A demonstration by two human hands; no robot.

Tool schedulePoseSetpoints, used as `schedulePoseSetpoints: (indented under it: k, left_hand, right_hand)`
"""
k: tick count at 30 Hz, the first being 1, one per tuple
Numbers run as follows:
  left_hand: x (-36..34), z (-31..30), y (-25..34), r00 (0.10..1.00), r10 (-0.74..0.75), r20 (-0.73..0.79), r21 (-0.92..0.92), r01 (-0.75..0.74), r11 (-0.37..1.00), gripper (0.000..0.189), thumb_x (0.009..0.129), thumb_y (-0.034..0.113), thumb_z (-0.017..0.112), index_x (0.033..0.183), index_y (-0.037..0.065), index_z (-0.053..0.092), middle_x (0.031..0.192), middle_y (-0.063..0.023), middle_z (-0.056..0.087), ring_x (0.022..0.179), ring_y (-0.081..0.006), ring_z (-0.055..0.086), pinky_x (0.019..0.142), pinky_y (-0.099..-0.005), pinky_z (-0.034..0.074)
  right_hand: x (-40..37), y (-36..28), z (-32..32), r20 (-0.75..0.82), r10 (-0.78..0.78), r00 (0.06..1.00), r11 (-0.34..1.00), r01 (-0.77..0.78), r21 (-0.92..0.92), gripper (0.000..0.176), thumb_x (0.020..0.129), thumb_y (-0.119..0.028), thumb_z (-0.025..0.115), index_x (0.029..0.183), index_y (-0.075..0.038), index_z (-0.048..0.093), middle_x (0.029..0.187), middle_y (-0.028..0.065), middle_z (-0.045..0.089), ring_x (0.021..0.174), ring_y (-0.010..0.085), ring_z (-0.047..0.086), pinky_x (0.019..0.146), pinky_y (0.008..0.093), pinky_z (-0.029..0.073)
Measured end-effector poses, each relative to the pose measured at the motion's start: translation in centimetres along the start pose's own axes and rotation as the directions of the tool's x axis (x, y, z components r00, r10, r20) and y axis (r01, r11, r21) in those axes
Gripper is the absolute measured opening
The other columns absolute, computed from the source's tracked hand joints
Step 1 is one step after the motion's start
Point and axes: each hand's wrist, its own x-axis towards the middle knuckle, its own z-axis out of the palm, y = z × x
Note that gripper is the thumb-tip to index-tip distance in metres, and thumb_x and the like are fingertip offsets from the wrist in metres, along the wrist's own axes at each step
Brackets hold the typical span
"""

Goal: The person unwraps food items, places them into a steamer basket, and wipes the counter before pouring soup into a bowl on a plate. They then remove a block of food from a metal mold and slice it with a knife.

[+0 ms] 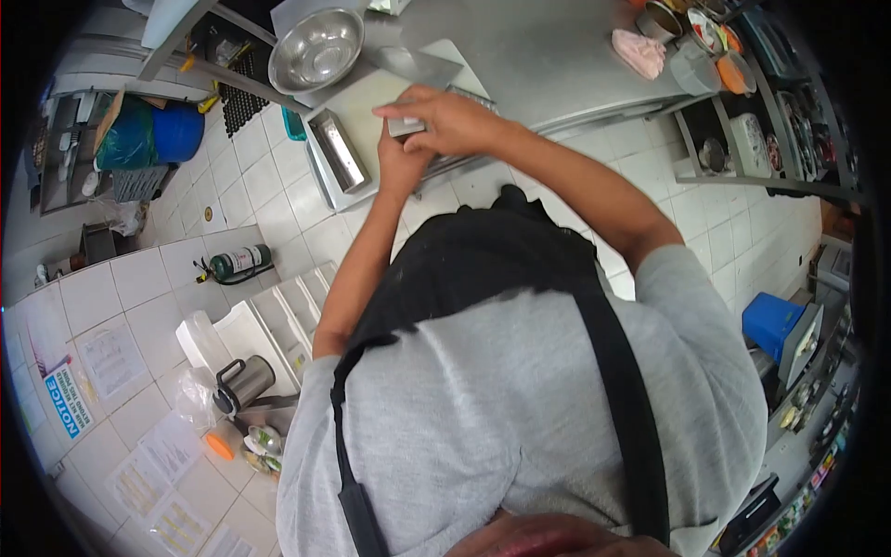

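Two hands meet at the near edge of a steel counter (pixel 557 65) in the head view. The right hand (pixel 452 123) lies over a small grey block (pixel 405 127), fingers pressed together on top and thumb tucked below, so it pinches the block. The left hand (pixel 397 165) comes up from underneath and touches the right hand's underside. Its fingers are hidden, so whether it grips the block cannot be told.

The block sits under the right hand's fingers and just above the left hand's knuckles, so both hands are equally close. Its long axis seems to run side to side across the person's front. The uncovered end points left, and the rest is hidden under the right palm.

Just left of the left hand stands an empty metal loaf tin (pixel 338 151). A steel bowl (pixel 316 48) sits beyond it. A pink cloth (pixel 639 52) lies well apart, to the right of the right hand.
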Motion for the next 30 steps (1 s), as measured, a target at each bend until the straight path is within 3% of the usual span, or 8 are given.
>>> schedulePoseSetpoints:
  k: [2, 7, 9, 14, 17, 20, 22, 30]
  left_hand:
    - [0.4, -1.5, 0.1, 0.988, -0.115, 0.101, 0.056, 0.109, 0.992, 0.064, 0.079, 0.014, 0.091, 0.133, 0.002, 0.059, 0.119, -0.0129, 0.075, 0.108, -0.0253, 0.074, 0.09, -0.0377, 0.059]
    - [1.5, -3.8, 2.9, 0.949, -0.21, 0.234, -0.426, 0.295, 0.855, 0.065, 0.084, 0.007, 0.089, 0.14, 0.005, 0.056, 0.131, -0.0067, 0.066, 0.119, -0.0189, 0.066, 0.099, -0.0365, 0.056]
    - [0.9, -4.9, 3.2, 0.898, -0.312, 0.311, -0.637, 0.441, 0.632, 0.074, 0.086, -0.003, 0.081, 0.151, 0.008, 0.047, 0.14, -0.0072, 0.06, 0.129, -0.019, 0.06, 0.106, -0.0361, 0.052]
    - [1.1, -6.1, 3.2, 0.902, -0.285, 0.323, -0.794, 0.423, 0.438, 0.073, 0.089, -0.005, 0.074, 0.153, 0.009, 0.043, 0.14, -0.007, 0.06, 0.127, -0.0206, 0.062, 0.105, -0.0375, 0.053]
    - [1.7, -6.8, 4.1, 0.923, -0.282, 0.261, -0.742, 0.379, 0.553, 0.066, 0.089, -0.001, 0.076, 0.149, 0.008, 0.049, 0.137, -0.0066, 0.063, 0.123, -0.0196, 0.064, 0.102, -0.0357, 0.054]
    - [2.9, -7.5, 10.0, 0.99, -0.125, 0.064, -0.475, 0.14, 0.869, 0.063, 0.086, 0.003, 0.08, 0.144, 0.007, 0.055, 0.129, -0.0078, 0.067, 0.115, -0.0197, 0.068, 0.095, -0.0342, 0.056]
    - [3.5, -8.1, 10.7, 1.0, -0.003, 0.029, -0.081, 0.006, 0.997, 0.065, 0.081, 0.007, 0.084, 0.14, 0.004, 0.057, 0.124, -0.0105, 0.071, 0.109, -0.02, 0.071, 0.09, -0.0339, 0.057]
    - [-0.6, -4.2, -0.9, 0.985, -0.167, -0.044, 0.025, 0.168, 0.985, 0.066, 0.078, 0.012, 0.089, 0.136, 0.0, 0.06, 0.116, -0.0108, 0.075, 0.107, -0.0208, 0.073, 0.09, -0.0358, 0.058]
  right_hand:
    - [1.0, -0.8, -1.0, 0.161, 0.163, 0.973, 0.979, -0.18, 0.097, 0.083, 0.083, -0.019, 0.084, 0.159, -0.028, 0.051, 0.138, 0.0166, 0.063, 0.124, 0.0361, 0.064, 0.108, 0.0403, 0.053]
    - [3.5, -1.9, -3.0, 0.266, 0.138, 0.954, 0.85, -0.252, 0.463, 0.113, 0.083, -0.007, 0.083, 0.172, -0.034, 0.02, 0.159, 0.0222, 0.051, 0.141, 0.0336, 0.056, 0.118, 0.0457, 0.046]
    - [4.1, -2.7, -3.3, 0.251, 0.106, 0.962, 0.845, -0.22, 0.488, 0.112, 0.082, -0.005, 0.083, 0.171, -0.034, 0.021, 0.159, 0.0225, 0.051, 0.14, 0.0338, 0.057, 0.118, 0.0452, 0.046]
    - [5.8, -5.5, -4.3, 0.195, 0.037, 0.98, 0.947, -0.097, 0.308, 0.1, 0.087, -0.017, 0.078, 0.17, -0.032, 0.025, 0.153, 0.0236, 0.056, 0.133, 0.037, 0.063, 0.111, 0.0441, 0.052]
    - [6.4, -8.3, -4.4, 0.007, -0.068, 0.998, 0.997, 0.068, -0.041, 0.084, 0.09, -0.025, 0.077, 0.165, -0.029, 0.04, 0.147, 0.02, 0.061, 0.127, 0.0365, 0.065, 0.104, 0.041, 0.056]
    - [6.1, -9.0, -3.6, -0.141, -0.112, 0.984, 0.98, 0.085, -0.181, 0.068, 0.091, -0.027, 0.079, 0.155, -0.026, 0.056, 0.143, 0.0148, 0.064, 0.123, 0.0346, 0.067, 0.1, 0.0397, 0.056]
    - [5.0, -8.5, -2.8, -0.192, -0.128, 0.973, 0.987, 0.107, -0.117, 0.063, 0.091, -0.029, 0.079, 0.152, -0.026, 0.06, 0.142, 0.0136, 0.064, 0.123, 0.0334, 0.067, 0.1, 0.0404, 0.056]
    - [1.2, -1.4, 2.7, -0.042, -0.009, 0.999, 0.999, 0.01, 0.031, 0.059, 0.092, -0.034, 0.077, 0.148, -0.024, 0.063, 0.141, 0.0125, 0.064, 0.123, 0.0343, 0.066, 0.106, 0.0451, 0.053]
